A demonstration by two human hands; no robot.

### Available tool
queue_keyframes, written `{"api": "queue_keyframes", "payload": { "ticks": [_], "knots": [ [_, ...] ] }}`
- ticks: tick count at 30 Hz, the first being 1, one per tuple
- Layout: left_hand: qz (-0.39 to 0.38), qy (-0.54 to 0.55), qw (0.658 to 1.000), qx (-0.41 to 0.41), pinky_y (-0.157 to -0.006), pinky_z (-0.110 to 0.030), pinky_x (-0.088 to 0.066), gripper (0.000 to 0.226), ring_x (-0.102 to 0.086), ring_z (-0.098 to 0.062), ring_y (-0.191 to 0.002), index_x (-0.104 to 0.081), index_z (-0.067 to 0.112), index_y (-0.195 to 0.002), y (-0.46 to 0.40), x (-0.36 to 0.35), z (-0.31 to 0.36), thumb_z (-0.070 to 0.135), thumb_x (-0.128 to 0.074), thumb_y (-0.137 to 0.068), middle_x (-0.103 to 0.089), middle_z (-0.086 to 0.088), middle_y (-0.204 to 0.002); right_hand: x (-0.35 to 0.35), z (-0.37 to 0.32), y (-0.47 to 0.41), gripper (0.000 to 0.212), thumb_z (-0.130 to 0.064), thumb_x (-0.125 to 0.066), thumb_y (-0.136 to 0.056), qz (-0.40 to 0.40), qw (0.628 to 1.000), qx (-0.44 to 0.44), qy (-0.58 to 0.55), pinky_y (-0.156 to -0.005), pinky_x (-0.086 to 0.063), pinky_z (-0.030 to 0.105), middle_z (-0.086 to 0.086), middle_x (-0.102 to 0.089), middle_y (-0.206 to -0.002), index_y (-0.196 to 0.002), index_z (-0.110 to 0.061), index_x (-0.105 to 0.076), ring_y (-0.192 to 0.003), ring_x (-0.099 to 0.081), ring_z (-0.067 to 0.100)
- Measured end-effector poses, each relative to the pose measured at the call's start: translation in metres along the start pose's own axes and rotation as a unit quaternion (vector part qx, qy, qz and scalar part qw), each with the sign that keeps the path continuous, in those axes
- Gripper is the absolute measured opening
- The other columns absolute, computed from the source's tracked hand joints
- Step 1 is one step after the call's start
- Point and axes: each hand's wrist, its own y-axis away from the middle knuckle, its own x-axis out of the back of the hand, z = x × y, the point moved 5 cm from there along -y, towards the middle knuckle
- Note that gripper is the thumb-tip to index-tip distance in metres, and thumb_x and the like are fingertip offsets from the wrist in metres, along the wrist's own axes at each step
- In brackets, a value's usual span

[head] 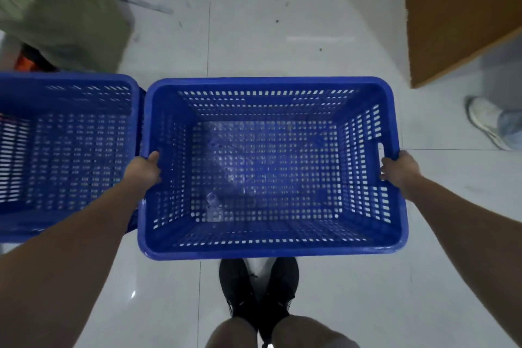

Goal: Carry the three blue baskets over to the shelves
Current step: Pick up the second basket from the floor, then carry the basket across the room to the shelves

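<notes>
blue perforated baskets (271, 246), pale grey tiled floor (282, 37), black shoes (258, 291).

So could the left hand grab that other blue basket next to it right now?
Probably not yet. The left hand is busy gripping the rim of the blue perforated plastic basket in the middle, as is the right hand. The second blue perforated basket sits right beside it, so it looks reachable once freed.

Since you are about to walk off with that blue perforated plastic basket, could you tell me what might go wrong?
The held blue perforated plastic basket sits right beside the second blue basket and could snag it. Another person's white shoe is nearby, a possible collision. The wooden board stands ahead on the right.
</notes>
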Motion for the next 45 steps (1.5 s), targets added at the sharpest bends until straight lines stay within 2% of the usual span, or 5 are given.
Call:
{"api": "queue_keyframes", "payload": {
  "ticks": [5,13,18,27,45],
  "knots": [
    [-0.001,-0.07,0.997,-0.007,-0.067,-0.054,-0.051,0.048,-0.059,-0.036,-0.074,-0.059,-0.003,-0.138,0.083,0.081,0.037,0.031,-0.04,-0.111,-0.064,-0.032,-0.124,0.068,-0.039,0.081,0.02,-0.016,-0.052,-0.1,-0.022,0.999,0.032,0.01,-0.061,-0.052,0.034,0.017,-0.063,-0.086,-0.108,0.001,-0.06,-0.062,-0.057,0.028],
    [0.026,0.043,0.998,-0.042,-0.084,-0.052,-0.054,0.089,-0.063,-0.043,-0.073,-0.059,-0.001,-0.058,0.234,0.257,0.124,0.069,-0.026,-0.101,-0.067,-0.028,-0.073,0.227,-0.135,0.241,0.063,-0.065,-0.041,-0.098,-0.068,0.98,0.055,-0.178,-0.053,-0.046,0.038,0.008,-0.046,-0.057,-0.079,-0.007,-0.057,-0.045,-0.042,0.026],
    [-0.028,0.181,0.97,-0.161,-0.059,-0.038,-0.044,0.077,-0.044,-0.029,-0.044,-0.048,0.005,-0.062,0.341,0.364,0.19,0.071,-0.033,-0.098,-0.046,-0.019,-0.054,0.336,-0.185,0.349,0.064,-0.064,-0.032,-0.101,-0.083,0.963,0.103,-0.233,-0.048,-0.041,0.034,0.006,-0.04,-0.052,-0.078,-0.007,-0.049,-0.043,-0.033,0.023],
    [-0.026,0.209,0.922,-0.324,-0.045,-0.032,-0.041,0.07,-0.038,-0.026,-0.047,-0.057,-0.004,-0.084,0.521,0.521,0.279,0.06,-0.037,-0.104,-0.044,-0.014,-0.057,0.507,-0.228,0.542,0.063,-0.056,-0.032,-0.105,-0.035,0.928,0.221,-0.298,-0.046,-0.042,0.033,0.01,-0.038,-0.05,-0.076,-0.003,-0.049,-0.04,-0.034,0.023],
    [-0.185,0.027,0.883,-0.43,-0.042,-0.029,-0.036,0.068,-0.037,-0.021,-0.04,-0.052,0.001,-0.078,0.644,0.486,0.386,0.06,-0.031,-0.105,-0.043,-0.008,-0.052,0.515,-0.019,0.749,0.063,-0.055,-0.027,-0.106,0.165,0.886,0.114,-0.418,-0.042,-0.04,0.031,0.009,-0.037,-0.05,-0.067,-0.008,-0.043,-0.038,-0.033,0.022]
  ]
}}
